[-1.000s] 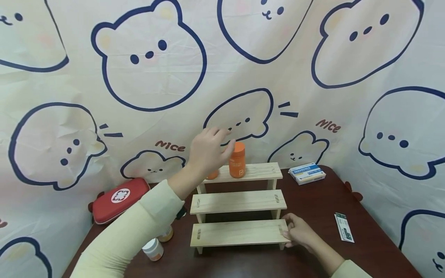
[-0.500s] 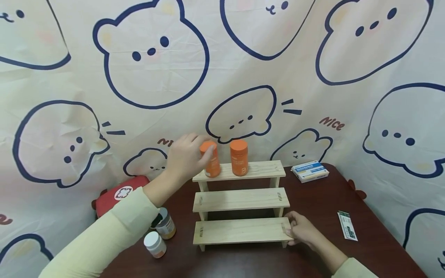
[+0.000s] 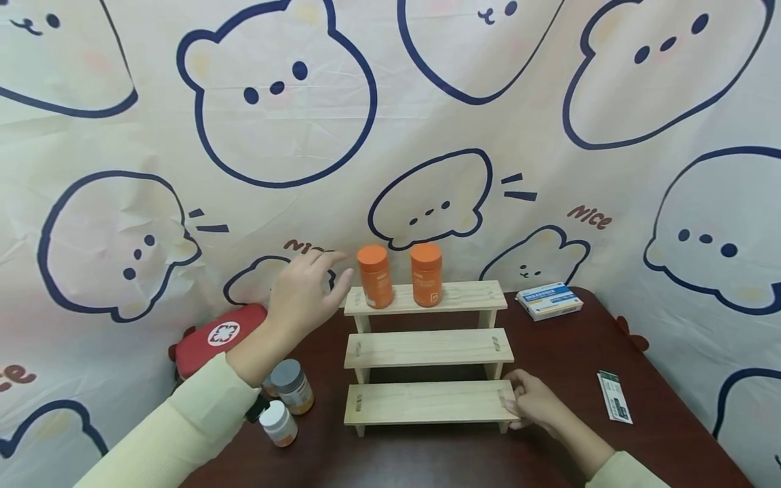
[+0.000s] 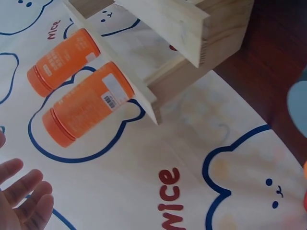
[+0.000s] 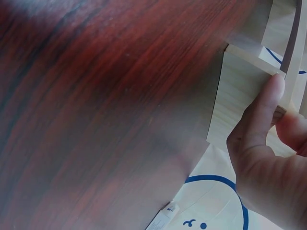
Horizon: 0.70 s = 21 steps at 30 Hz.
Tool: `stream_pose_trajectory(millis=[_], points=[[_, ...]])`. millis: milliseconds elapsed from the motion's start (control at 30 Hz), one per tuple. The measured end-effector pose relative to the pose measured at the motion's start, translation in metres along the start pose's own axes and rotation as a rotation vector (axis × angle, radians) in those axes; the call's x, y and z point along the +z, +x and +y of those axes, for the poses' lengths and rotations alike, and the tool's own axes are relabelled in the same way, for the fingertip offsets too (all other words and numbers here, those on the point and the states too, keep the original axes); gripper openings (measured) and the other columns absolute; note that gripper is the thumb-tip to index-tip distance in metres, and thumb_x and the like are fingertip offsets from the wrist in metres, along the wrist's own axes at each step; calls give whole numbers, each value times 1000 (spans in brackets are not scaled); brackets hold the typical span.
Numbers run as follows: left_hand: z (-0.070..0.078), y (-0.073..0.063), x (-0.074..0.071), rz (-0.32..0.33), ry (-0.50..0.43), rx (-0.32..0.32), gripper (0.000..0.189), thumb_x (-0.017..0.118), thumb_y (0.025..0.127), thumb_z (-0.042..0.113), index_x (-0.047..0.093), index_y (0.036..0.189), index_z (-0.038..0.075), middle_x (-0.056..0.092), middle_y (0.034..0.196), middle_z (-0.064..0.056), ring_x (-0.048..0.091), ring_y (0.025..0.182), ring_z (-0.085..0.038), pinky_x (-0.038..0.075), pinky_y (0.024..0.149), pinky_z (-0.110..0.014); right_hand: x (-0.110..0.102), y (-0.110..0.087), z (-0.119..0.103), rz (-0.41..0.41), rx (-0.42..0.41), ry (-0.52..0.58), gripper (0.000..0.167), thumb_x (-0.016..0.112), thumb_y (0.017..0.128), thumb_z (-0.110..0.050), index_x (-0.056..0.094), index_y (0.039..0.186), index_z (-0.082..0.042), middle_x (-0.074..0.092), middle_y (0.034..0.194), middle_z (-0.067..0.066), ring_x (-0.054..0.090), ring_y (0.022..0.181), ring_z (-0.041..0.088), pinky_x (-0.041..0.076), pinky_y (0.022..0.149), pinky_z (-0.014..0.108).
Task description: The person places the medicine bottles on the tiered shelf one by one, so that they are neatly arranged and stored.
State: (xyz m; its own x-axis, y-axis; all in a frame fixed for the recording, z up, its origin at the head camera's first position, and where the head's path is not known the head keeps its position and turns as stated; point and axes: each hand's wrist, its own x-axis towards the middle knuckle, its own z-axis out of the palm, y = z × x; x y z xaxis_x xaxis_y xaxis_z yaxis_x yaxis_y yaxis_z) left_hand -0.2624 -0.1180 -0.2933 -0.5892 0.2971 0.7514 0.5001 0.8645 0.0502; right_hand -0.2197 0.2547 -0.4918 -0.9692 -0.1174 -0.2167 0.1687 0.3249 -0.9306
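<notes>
Cartoon cloth (image 3: pixel 329 210) backs the worktop (image 3: pixel 552 362); left hand (image 3: pixel 302 288), fingers (image 4: pixel 29 182) spread, has drawn clear of the nearest orange bottle (image 3: pixel 376 281), apparently settled; right hand (image 3: pixel 535 402) pinches the stand (image 3: pixel 429 402).

Booth with cartoon-print walls (image 3: pixel 427 129), table (image 3: pixel 427 461)

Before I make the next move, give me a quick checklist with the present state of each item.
1. Left hand off the bottles: ok, a visible gap.
2. Left orange bottle and right orange bottle upright on the top shelf: ok.
3. Right hand steadying the rack: ok, gripping the right end of the bottom shelf.
4. White-lidded jar upright on the table: ok.
5. Grey-lidded jar screwed tight: cannot tell.
</notes>
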Motion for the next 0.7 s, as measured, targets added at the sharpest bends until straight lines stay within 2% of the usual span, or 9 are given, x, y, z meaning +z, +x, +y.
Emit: stream_pose_trajectory(millis=[200,400,700], points=[[-6,-9,-1,-13,11,-23,33,61,87,34,67,110,11,68,105,-8,63,94,-25,53,76,-39,-1,0,2,5,3,-12,43,55,76,14,46,118,9,46,71,10,57,58,21,54,51,39],[-10,-20,2,-20,14,-52,34,61,86,35,68,109,10,68,103,-8,64,90,-26,53,72,-40,0,-1,1,21,13,-20,42,55,76,14,47,117,8,45,70,10,57,57,21,54,50,39],[-23,-56,18,-37,28,-125,35,63,84,35,68,106,8,68,102,-10,63,93,-28,53,75,-44,3,-1,-2,33,24,-22,42,55,76,14,47,117,8,44,70,10,56,57,21,54,50,38]])
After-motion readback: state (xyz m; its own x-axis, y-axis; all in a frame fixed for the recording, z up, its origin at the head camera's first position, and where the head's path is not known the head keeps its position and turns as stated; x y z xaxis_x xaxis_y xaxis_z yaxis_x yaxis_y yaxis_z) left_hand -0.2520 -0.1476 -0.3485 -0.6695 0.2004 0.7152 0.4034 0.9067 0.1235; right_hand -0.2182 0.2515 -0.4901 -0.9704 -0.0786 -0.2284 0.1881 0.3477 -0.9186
